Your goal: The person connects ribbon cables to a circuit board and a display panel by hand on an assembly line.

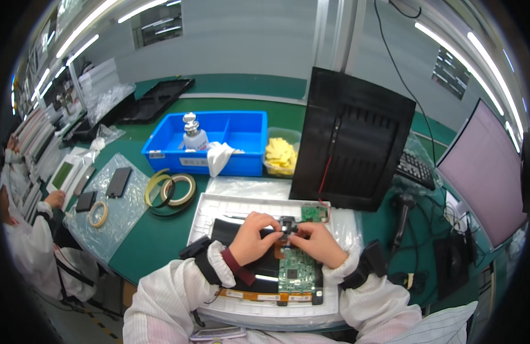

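Between the fingertips of my left hand (254, 238) and my right hand (319, 243) is a small black module (287, 225) with a lighter spot on it. Both hands pinch it from opposite sides. An orange-brown flex cable (279, 250) shows just below it. Under my hands lies a white housing (206, 213) that holds black panels and a green circuit board (297, 269). Along the near side of the housing runs an orange ribbon strip (259, 295). A smaller green board (315, 213) sits at its far right, with a red wire attached.
Behind the housing stands a large black cover (351, 143). Beyond it are a blue divided bin (236, 163) with a pump bottle, a tub of yellow pieces (281, 156) and tape rolls (179, 189). A scanner (400, 221), keyboard and monitor occupy the right; another person works at left.
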